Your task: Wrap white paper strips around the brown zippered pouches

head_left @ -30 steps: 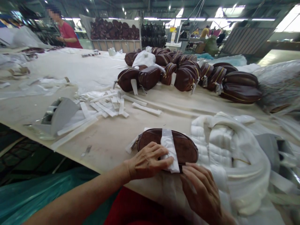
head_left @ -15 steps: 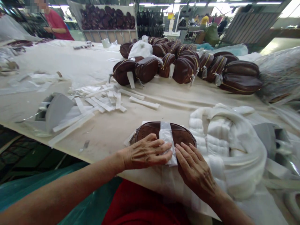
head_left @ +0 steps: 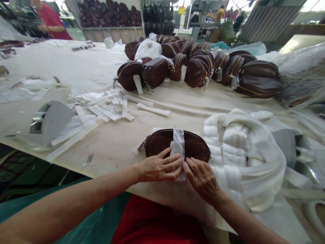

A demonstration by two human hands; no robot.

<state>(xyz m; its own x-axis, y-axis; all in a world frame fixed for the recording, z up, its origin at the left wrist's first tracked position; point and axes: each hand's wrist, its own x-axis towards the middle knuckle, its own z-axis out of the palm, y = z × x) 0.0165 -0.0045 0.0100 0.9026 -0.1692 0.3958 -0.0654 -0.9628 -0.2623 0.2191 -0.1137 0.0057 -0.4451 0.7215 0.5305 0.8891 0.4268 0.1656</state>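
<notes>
At the lower centre of the frame, a dark brown oval handbag (head_left: 195,145) lies on the table (head_left: 122,149) near its front edge, with a translucent white strip (head_left: 178,135) running down across its middle. A white folded piece (head_left: 175,149) sits against the strip, partly under the fingers. The left hand (head_left: 157,168) lies over the lower part of this wrapping with its fingers extended; the right hand (head_left: 201,177) meets it from the other side, fingertips at the bag's lower edge beside the strip. Both appear to press; whether either pinches the strip cannot be told, the undersides being hidden. The step in hand is judged to be securing and smoothing the strip over the bag. On that reading, the next move calls for even fingertip pressure along the lower edge, the strip kept flat and the leather uncreased; the strip's lower end is too obscured to assess. Nearby stock: loose white strips (head_left: 109,112) at centre left, beside a grey dispenser-like holder (head_left: 59,118), and a coil of white padding (head_left: 236,142) at right, close beside the bag. Further brown bags (head_left: 199,71) stand grouped across the upper centre.
</notes>
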